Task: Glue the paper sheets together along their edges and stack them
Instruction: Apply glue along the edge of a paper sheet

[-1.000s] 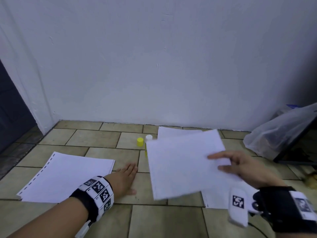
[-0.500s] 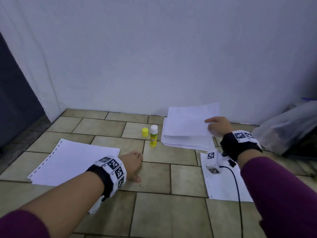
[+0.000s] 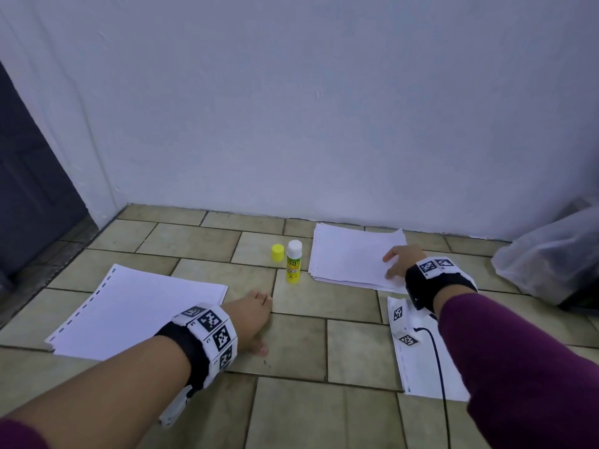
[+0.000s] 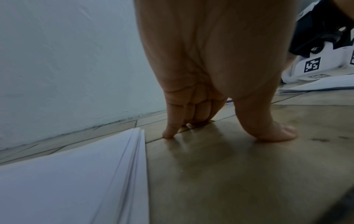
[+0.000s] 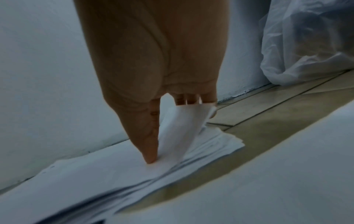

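Note:
A stack of white paper [image 3: 350, 254] lies by the wall at the right. My right hand [image 3: 398, 262] rests on its near right corner. In the right wrist view the thumb [image 5: 149, 148] presses on the stack [image 5: 95, 174], and the top sheet's corner [image 5: 182, 125] curls up between the thumb and fingers of my right hand [image 5: 172, 130]. A second paper stack [image 3: 136, 312] lies at the left. My left hand [image 3: 256, 315] rests flat on the floor beside that stack [image 4: 67, 181], fingers straight and empty. An uncapped glue stick [image 3: 294, 261] stands between the stacks, its yellow cap [image 3: 277, 252] beside it.
A single sheet [image 3: 421, 361] lies on the tiles under my right forearm, with a black cable [image 3: 437, 358] across it. A clear plastic bag [image 3: 551, 254] sits at the far right. The white wall [image 3: 324, 124] closes the back; a dark door [image 3: 26, 189] is at the left.
My right hand carried the lifted sheet away from me and lowered it onto the stack by the wall. The left hand stayed on the floor.

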Demonstrator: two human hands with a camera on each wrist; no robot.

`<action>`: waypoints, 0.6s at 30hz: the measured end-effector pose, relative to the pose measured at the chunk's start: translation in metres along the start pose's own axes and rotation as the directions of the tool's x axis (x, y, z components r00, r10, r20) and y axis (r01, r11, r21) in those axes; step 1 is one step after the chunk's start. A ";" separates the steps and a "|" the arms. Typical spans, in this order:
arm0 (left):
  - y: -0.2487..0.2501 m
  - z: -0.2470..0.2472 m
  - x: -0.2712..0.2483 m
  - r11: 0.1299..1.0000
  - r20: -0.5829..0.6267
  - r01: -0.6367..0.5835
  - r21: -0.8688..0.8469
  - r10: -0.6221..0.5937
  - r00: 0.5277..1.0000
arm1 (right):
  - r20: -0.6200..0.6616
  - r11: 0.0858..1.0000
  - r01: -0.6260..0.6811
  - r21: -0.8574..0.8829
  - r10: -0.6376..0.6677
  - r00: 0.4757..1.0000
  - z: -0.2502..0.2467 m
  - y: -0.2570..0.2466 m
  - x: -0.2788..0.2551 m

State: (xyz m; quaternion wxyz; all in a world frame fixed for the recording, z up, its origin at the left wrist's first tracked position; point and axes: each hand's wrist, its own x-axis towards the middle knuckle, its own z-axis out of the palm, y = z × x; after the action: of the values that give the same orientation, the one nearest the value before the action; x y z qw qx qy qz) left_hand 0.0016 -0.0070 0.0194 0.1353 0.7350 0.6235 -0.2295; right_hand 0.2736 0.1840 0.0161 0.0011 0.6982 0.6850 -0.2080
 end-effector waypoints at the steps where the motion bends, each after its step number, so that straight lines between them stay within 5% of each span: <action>1: 0.000 0.000 0.000 1.000 0.004 0.003 -0.003 -0.003 1.000 | 0.009 0.999 -0.024 -0.042 0.024 1.000 0.000 -0.001 0.000; 8: 0.002 -0.002 -0.002 1.000 0.003 0.010 0.008 -0.010 1.000 | 0.024 0.953 -0.013 -0.302 0.022 0.999 -0.005 -0.006 0.002; 14: 0.003 -0.002 -0.006 1.000 0.022 0.020 -0.021 -0.020 1.000 | 0.035 0.961 0.079 -0.265 -0.072 0.997 -0.028 -0.005 -0.022; 18: 0.007 -0.007 -0.015 1.000 0.011 0.024 -0.016 -0.024 1.000 | 0.194 0.954 0.209 -0.217 -0.167 0.967 -0.024 -0.003 -0.079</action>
State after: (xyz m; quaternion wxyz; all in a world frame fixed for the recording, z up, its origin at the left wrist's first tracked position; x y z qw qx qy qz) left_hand 0.0083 -0.0175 0.0322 0.1419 0.7250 0.6335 -0.2301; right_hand 0.2798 0.1154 0.0624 0.1234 0.6038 0.7656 -0.1843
